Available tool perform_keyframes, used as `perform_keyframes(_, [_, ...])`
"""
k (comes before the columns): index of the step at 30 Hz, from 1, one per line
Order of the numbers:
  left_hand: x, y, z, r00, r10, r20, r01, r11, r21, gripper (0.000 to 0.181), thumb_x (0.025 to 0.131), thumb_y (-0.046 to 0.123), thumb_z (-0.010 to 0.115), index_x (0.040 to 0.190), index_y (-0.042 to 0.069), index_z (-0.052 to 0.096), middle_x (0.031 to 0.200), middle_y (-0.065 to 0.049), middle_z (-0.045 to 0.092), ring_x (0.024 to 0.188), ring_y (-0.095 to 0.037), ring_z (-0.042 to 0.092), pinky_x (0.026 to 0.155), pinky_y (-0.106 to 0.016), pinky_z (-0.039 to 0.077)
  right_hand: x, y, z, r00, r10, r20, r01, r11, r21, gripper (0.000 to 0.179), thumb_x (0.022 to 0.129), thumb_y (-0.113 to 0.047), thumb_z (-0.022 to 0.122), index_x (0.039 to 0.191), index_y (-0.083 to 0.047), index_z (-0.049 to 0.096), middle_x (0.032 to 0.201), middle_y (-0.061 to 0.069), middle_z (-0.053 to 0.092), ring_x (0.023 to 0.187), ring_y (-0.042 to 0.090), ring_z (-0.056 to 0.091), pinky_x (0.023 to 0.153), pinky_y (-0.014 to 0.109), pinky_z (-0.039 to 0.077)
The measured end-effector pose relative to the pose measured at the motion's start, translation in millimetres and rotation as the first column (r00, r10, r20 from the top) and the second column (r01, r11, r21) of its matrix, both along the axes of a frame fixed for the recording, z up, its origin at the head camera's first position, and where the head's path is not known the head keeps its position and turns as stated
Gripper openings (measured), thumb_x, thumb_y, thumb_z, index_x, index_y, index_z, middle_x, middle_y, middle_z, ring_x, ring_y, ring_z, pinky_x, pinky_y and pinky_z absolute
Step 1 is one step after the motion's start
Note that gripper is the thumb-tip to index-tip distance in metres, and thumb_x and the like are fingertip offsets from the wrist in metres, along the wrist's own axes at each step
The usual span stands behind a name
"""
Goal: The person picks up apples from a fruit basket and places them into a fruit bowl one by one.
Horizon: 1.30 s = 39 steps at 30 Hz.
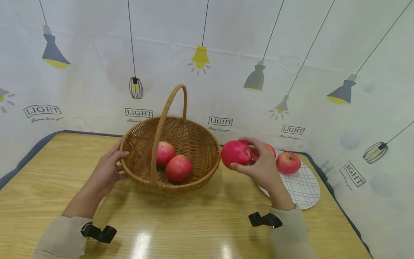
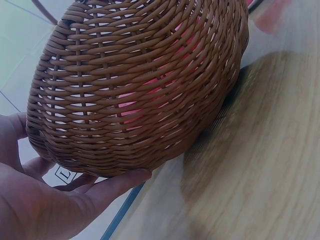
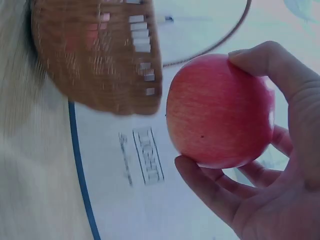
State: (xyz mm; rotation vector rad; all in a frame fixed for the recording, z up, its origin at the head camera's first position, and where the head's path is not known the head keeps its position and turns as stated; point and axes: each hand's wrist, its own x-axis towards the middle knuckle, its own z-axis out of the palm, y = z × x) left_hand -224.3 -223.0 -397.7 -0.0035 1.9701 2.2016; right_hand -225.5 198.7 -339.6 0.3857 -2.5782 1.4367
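Observation:
A brown wicker basket (image 1: 202,144) with an arched handle stands on the table, and two red apples (image 1: 179,169) lie inside it. My left hand (image 1: 108,171) grips the basket's left rim, thumb and fingers spread around its side; the left wrist view shows this hand (image 2: 55,200) against the woven wall (image 2: 135,95). To the right of the basket, my right hand (image 1: 263,167) holds a red apple (image 1: 236,154) up beside the right rim. Fingers and thumb clasp this apple (image 3: 220,112) from opposite sides in the right wrist view.
On the right of the wooden table (image 1: 181,223) lies a white plate (image 1: 307,190) with blue lines. A red apple (image 1: 289,163) rests on it, and another apple (image 1: 270,149) shows partly behind my right hand. A wall covering (image 1: 226,82) with printed lamps stands behind the table.

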Motion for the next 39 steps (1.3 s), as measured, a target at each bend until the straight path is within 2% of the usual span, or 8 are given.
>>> perform_keyframes(4, [0.3,-0.6,-1.1,1.0,-0.001,-0.005,0.001,1.0,-0.008,0.063,0.109,0.028,0.036,0.162,0.042,0.004,0.171,-0.016,-0.005,0.147,-0.055,0.023,0.107,-0.066,0.037,0.6,18.5,-3.7,0.995,-0.075,0.061,0.073,0.997,0.039,0.072,0.079,-0.022,0.087,0.141,-0.022,0.052,0.14,0.01,0.055,0.123,0.035,0.059,0.091,0.05,0.057])
perform_keyframes(9, [-0.2,-1.1,-1.3,1.0,-0.005,-0.019,0.005,1.0,0.007,0.063,0.109,0.029,0.037,0.162,0.041,0.004,0.171,-0.016,-0.006,0.147,-0.055,0.022,0.107,-0.068,0.035,1.4,43.4,-8.2,0.976,-0.176,0.127,0.164,0.981,0.103,0.072,0.082,-0.027,0.083,0.145,-0.023,0.05,0.145,0.011,0.051,0.126,0.037,0.054,0.09,0.05,0.057])
perform_keyframes(14, [-1.9,-1.2,-1.0,1.0,-0.01,-0.021,0.01,1.0,0.015,0.063,0.11,0.028,0.036,0.162,0.041,0.003,0.171,-0.016,-0.008,0.147,-0.055,0.02,0.108,-0.073,0.027,-1.7,64.3,-14.0,0.957,-0.277,0.085,0.258,0.947,0.19,0.073,0.084,-0.031,0.081,0.147,-0.016,0.048,0.144,0.016,0.052,0.126,0.039,0.051,0.088,0.053,0.058])
perform_keyframes(20, [-2.6,-2.7,-2.4,1.0,-0.017,-0.023,0.017,1.0,0.016,0.063,0.11,0.029,0.036,0.162,0.041,0.004,0.171,-0.015,-0.009,0.147,-0.055,0.021,0.102,-0.063,0.042,-7.7,80.8,-26.8,0.93,-0.366,0.004,0.35,0.892,0.288,0.073,0.081,-0.027,0.082,0.143,-0.005,0.05,0.141,0.02,0.054,0.126,0.04,0.049,0.09,0.058,0.055])
perform_keyframes(27, [-2.1,-1.3,-3.3,1.0,-0.018,-0.025,0.018,1.0,0.025,0.062,0.11,0.03,0.037,0.161,0.043,0.005,0.171,-0.015,-0.008,0.147,-0.055,0.018,0.108,-0.072,0.026,-13.5,88.6,-41.1,0.924,-0.379,0.045,0.349,0.887,0.303,0.076,0.082,-0.027,0.082,0.145,-0.005,0.047,0.143,0.021,0.053,0.127,0.04,0.048,0.094,0.059,0.053])
perform_keyframes(34, [-2.7,-2.1,-2.0,0.999,-0.016,-0.03,0.016,1.0,0.007,0.062,0.109,0.031,0.038,0.161,0.042,0.005,0.171,-0.016,-0.006,0.146,-0.054,0.022,0.096,-0.056,0.048,-16.6,88.9,-47.2,0.924,-0.375,0.077,0.332,0.885,0.327,0.075,0.082,-0.027,0.082,0.145,-0.004,0.047,0.143,0.022,0.052,0.127,0.042,0.05,0.098,0.06,0.051])
perform_keyframes(36, [-3.3,-2.0,-2.4,1.0,-0.015,-0.024,0.015,1.0,0.01,0.062,0.109,0.03,0.037,0.162,0.042,0.005,0.171,-0.015,-0.006,0.146,-0.054,0.023,0.095,-0.054,0.049,-17.5,89.3,-49.1,0.923,-0.373,0.091,0.323,0.883,0.34,0.076,0.082,-0.028,0.082,0.145,-0.004,0.047,0.143,0.023,0.052,0.126,0.042,0.051,0.099,0.06,0.05])
perform_keyframes(39, [-3.8,-1.6,-2.9,1.0,-0.014,-0.019,0.014,1.0,0.017,0.062,0.11,0.029,0.036,0.162,0.041,0.004,0.171,-0.014,-0.006,0.146,-0.053,0.022,0.101,-0.062,0.044,-18.8,90.5,-52.5,0.924,-0.369,0.1,0.312,0.88,0.358,0.075,0.082,-0.029,0.081,0.145,-0.004,0.048,0.142,0.023,0.054,0.125,0.042,0.052,0.099,0.06,0.051])
